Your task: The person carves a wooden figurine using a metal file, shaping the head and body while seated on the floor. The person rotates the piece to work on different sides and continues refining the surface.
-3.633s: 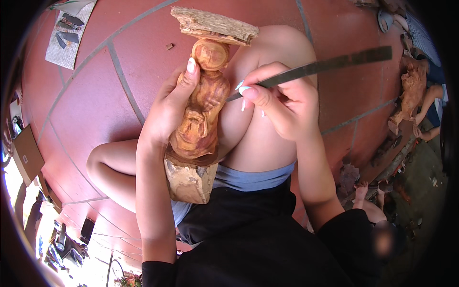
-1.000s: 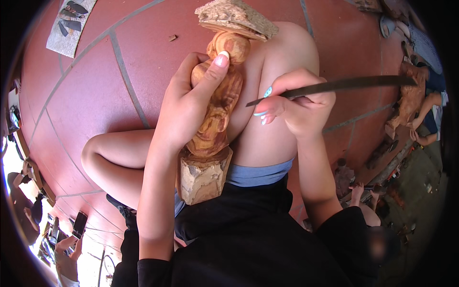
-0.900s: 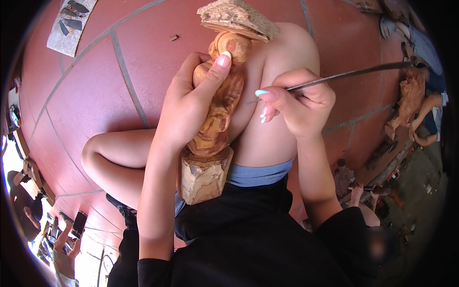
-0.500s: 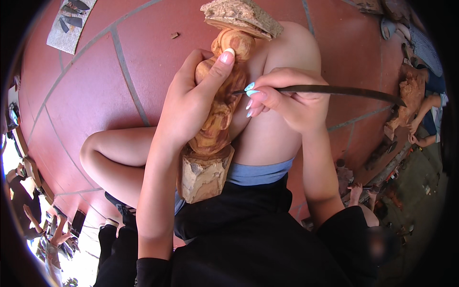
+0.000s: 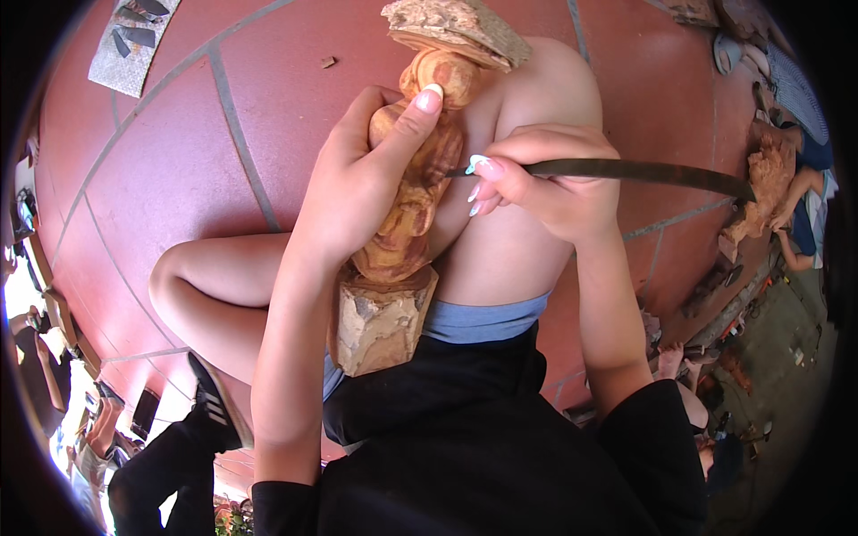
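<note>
A carved wooden figure point(image 5: 398, 237) in orange-brown wood leans across my lap. Rough uncarved blocks form its two ends, and the lower block point(image 5: 380, 326) rests against my clothes. My left hand point(image 5: 349, 183) wraps round the figure's upper part from the left, its thumb lying near the rounded head point(image 5: 447, 79). Pinched in my right hand point(image 5: 554, 183) is a long, thin, dark tool point(image 5: 657, 172), curving away to the right. Its tip meets the figure's side, just below my left thumb; the tip's exact shape is too small to tell.
Red floor tiles point(image 5: 161, 196) surround my bent legs. A pale mat point(image 5: 125, 76) with dark flat pieces lies at the far left. On the right, another person's arms point(image 5: 795, 210) are beside a rough wood carving point(image 5: 767, 179). Someone in a dark shoe point(image 5: 214, 402) stands at the lower left.
My right hand and the tool have shifted slightly, with the tool tip drawn a little rightward. The figure tilts marginally. At the lower left, the other person's leg and shoe have moved.
</note>
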A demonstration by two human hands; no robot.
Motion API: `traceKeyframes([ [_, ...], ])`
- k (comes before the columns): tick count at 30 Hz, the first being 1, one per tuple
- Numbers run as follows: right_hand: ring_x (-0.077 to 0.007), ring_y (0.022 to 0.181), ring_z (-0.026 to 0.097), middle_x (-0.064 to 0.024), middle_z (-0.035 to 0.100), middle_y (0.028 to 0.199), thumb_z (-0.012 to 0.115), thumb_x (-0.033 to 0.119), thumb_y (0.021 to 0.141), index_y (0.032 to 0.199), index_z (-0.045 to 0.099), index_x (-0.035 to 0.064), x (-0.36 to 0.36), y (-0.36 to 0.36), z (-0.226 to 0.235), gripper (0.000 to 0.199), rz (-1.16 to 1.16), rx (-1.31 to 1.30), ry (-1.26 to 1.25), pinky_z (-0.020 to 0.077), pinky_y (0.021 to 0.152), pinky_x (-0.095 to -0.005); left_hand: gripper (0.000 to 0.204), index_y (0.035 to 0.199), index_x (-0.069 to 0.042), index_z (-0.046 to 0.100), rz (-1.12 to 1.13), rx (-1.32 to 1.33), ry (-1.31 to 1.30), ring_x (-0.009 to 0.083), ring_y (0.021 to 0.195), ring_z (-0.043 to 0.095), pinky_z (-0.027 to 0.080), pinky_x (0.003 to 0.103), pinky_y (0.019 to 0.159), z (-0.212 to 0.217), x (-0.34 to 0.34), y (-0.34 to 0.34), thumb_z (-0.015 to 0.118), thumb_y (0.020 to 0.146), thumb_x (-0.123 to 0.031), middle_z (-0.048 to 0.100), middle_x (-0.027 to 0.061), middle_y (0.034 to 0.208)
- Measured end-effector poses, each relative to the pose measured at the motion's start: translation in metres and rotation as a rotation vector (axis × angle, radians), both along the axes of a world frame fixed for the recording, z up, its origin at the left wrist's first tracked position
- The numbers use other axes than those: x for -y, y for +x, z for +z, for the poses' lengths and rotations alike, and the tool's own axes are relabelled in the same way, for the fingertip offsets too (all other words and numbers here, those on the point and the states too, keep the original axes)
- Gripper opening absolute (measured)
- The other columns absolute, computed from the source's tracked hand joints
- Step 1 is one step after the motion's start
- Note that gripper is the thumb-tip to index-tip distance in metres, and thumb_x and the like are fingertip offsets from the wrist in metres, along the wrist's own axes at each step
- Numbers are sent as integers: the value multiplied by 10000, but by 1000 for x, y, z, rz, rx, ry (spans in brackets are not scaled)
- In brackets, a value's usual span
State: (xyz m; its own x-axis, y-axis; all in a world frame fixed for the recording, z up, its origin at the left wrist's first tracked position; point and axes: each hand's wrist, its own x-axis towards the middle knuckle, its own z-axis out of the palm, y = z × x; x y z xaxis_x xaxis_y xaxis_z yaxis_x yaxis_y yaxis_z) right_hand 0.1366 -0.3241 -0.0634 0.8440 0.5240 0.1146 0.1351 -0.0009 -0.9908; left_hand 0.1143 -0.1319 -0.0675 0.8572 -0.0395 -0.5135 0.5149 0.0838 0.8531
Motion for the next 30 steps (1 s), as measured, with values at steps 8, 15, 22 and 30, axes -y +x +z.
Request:
traceKeyframes([
  [8, -180, 571, 664, -127, 655, 677, 629, -72, 847, 838, 667, -83, -2, -1, 1, 40, -9, 13, -36, 549, 497, -262, 470, 970, 31, 583, 5, -4, -23, 99, 772, 543, 461, 257, 725, 0, -1, 0, 592, 937, -438, 612, 57, 807],
  [15, -190, 577, 666, -142, 655, 692, 632, -59, 851, 833, 659, -91, -2, -3, 1, 45, -49, -64, 0, 561, 500, -277, 485, 995, 40, 583, -7, 9, -12, 104, 782, 554, 465, 258, 735, -2, 0, 0, 586, 939, -441, 618, 66, 817],
  [22, -194, 578, 667, -144, 655, 699, 621, -62, 856, 850, 658, -92, -6, -2, 3, 48, -45, -24, -2, 565, 497, -281, 491, 1015, 42, 583, -15, 3, -4, 107, 789, 558, 466, 259, 738, 0, 2, 1, 585, 939, -443, 625, 70, 826],
  [30, -150, 581, 661, -110, 660, 671, 656, -32, 849, 858, 676, -63, -3, -2, -1, 37, -45, 49, -4, 529, 514, -243, 490, 1019, 43, 586, -12, -3, -2, 112, 800, 568, 467, 260, 746, 0, 1, 1, 591, 936, -440, 636, 81, 845],
])
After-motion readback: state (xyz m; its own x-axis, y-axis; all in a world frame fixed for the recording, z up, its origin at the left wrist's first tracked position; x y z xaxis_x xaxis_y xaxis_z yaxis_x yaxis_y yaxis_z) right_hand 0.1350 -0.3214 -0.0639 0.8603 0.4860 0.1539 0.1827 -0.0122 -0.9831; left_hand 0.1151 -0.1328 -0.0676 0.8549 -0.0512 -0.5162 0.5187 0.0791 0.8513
